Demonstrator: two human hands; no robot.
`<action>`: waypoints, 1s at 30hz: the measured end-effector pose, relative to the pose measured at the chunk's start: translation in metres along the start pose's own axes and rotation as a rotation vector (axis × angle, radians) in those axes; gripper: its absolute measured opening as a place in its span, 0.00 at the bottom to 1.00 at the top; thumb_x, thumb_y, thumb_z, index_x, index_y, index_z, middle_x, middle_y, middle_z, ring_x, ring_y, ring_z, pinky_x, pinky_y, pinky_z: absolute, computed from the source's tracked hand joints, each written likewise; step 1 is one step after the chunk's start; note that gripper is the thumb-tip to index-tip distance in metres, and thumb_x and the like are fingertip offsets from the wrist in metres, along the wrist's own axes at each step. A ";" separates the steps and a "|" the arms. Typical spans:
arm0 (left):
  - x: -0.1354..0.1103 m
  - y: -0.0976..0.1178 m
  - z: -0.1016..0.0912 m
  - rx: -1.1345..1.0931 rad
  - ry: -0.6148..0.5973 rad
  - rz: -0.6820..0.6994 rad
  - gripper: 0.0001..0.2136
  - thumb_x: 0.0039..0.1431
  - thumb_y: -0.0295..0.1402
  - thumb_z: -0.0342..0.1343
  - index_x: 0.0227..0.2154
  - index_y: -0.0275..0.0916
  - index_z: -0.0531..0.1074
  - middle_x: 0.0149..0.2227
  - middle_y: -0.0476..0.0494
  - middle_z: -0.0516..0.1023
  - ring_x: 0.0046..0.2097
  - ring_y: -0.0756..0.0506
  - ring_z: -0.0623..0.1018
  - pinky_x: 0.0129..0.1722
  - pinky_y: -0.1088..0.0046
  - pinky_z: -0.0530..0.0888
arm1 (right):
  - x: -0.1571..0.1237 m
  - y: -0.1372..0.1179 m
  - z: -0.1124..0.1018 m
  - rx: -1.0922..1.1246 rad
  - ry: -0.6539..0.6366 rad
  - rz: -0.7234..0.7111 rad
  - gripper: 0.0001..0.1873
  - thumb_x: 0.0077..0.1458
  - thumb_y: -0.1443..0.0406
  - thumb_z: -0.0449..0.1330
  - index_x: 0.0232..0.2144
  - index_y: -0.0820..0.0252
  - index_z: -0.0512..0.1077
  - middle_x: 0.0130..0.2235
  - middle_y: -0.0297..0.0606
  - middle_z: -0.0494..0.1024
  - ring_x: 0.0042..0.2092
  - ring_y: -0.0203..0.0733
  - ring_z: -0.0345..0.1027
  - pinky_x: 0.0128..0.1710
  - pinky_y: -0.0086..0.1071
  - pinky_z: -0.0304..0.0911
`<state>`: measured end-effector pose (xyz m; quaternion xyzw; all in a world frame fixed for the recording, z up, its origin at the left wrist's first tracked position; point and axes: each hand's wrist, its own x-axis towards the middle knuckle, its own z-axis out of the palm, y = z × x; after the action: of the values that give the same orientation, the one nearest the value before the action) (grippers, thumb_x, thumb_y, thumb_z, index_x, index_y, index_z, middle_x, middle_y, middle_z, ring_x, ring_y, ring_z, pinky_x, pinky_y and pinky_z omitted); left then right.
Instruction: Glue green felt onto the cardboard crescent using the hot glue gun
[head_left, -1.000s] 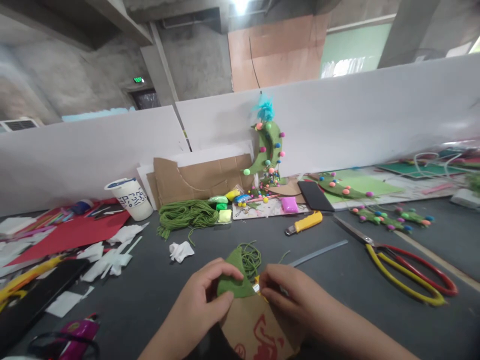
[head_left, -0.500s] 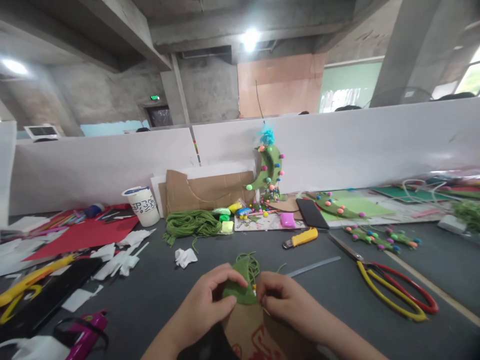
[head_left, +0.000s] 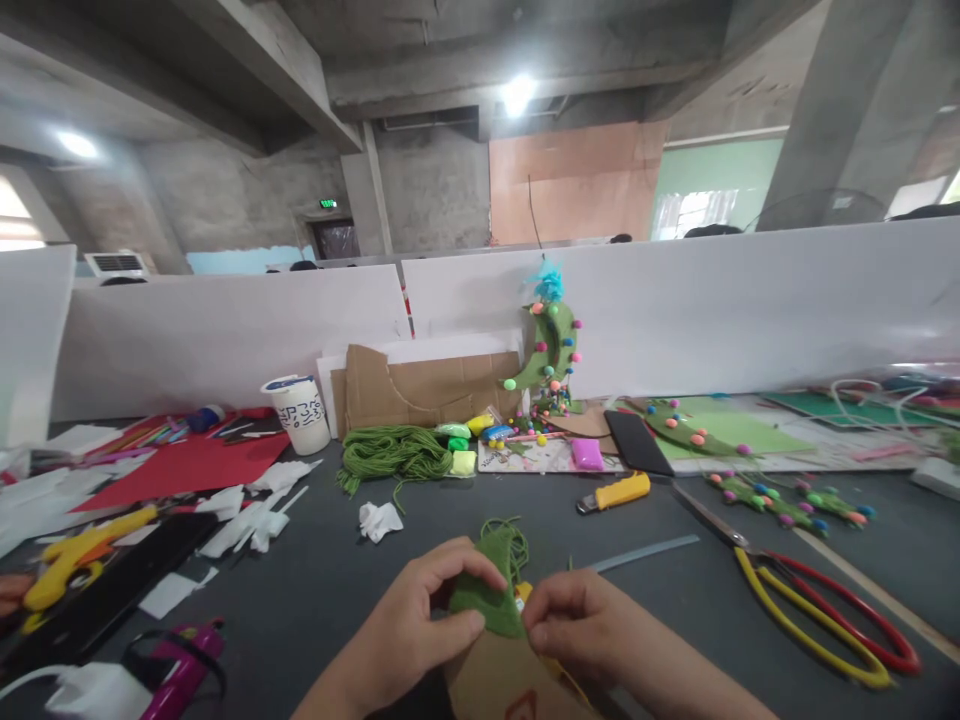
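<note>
A piece of green felt [head_left: 487, 600] lies over the tip of a brown cardboard piece [head_left: 491, 670] with red print. My left hand [head_left: 420, 620] grips the felt, thumb in front and fingers over its top. At the felt's right edge, my right hand [head_left: 574, 620] has its fingertips pinched together; what is between them is hidden. Loose green yarn [head_left: 517, 545] loops out behind the felt. Something small and yellow [head_left: 523, 592] shows between my hands, partly covered.
Red-and-yellow-handled scissors [head_left: 817, 610], a metal strip [head_left: 645, 553] and a yellow utility knife [head_left: 615, 492] lie to the right. Behind are a green yarn bundle [head_left: 394, 453] and a pompom-covered crescent [head_left: 559, 345]. Leftward are a magenta glue gun [head_left: 184, 670] and another person's hand [head_left: 11, 592] beside a yellow glue gun [head_left: 90, 560].
The view has shifted slightly, so things sit further right and lower. Another person's hand has appeared at the left edge, by the yellow glue gun, which has turned. My hands keep nearly the same pose.
</note>
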<state>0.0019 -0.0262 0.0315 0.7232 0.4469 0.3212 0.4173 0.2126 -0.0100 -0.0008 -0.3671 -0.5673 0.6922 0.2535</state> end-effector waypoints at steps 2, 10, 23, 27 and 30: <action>0.001 -0.002 0.001 -0.039 0.006 0.002 0.14 0.44 0.21 0.53 0.33 0.42 0.75 0.31 0.53 0.67 0.33 0.49 0.67 0.32 0.76 0.62 | 0.000 0.000 0.001 0.049 -0.012 0.015 0.13 0.42 0.58 0.65 0.25 0.62 0.71 0.16 0.21 0.59 0.17 0.26 0.43 0.18 0.23 0.42; 0.004 -0.007 0.005 -0.226 0.050 -0.020 0.10 0.47 0.27 0.57 0.34 0.43 0.75 0.33 0.52 0.70 0.37 0.46 0.69 0.39 0.73 0.63 | 0.002 0.001 0.004 0.085 0.028 -0.016 0.12 0.43 0.58 0.64 0.25 0.62 0.70 0.15 0.21 0.58 0.17 0.26 0.42 0.16 0.23 0.39; 0.003 -0.011 0.005 -0.253 0.058 -0.024 0.10 0.45 0.28 0.59 0.33 0.44 0.75 0.32 0.52 0.69 0.37 0.46 0.68 0.37 0.73 0.62 | -0.001 -0.001 0.005 -0.046 0.056 -0.150 0.05 0.45 0.65 0.60 0.24 0.61 0.71 0.21 0.28 0.68 0.23 0.31 0.58 0.24 0.24 0.53; 0.004 -0.009 0.007 -0.309 0.055 -0.013 0.10 0.44 0.27 0.59 0.32 0.43 0.75 0.31 0.53 0.68 0.35 0.47 0.67 0.35 0.74 0.60 | 0.000 0.001 0.006 -0.042 0.059 -0.107 0.05 0.45 0.64 0.58 0.24 0.60 0.70 0.21 0.28 0.69 0.21 0.31 0.57 0.21 0.24 0.51; 0.005 -0.011 0.008 -0.339 0.045 -0.004 0.08 0.47 0.30 0.59 0.33 0.44 0.75 0.32 0.53 0.68 0.35 0.47 0.66 0.35 0.74 0.60 | 0.002 0.005 0.005 -0.042 0.070 -0.127 0.06 0.45 0.63 0.59 0.25 0.61 0.71 0.22 0.29 0.69 0.22 0.31 0.57 0.21 0.23 0.51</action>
<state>0.0065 -0.0216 0.0184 0.6340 0.3973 0.4072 0.5238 0.2075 -0.0123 -0.0060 -0.3595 -0.5947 0.6493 0.3090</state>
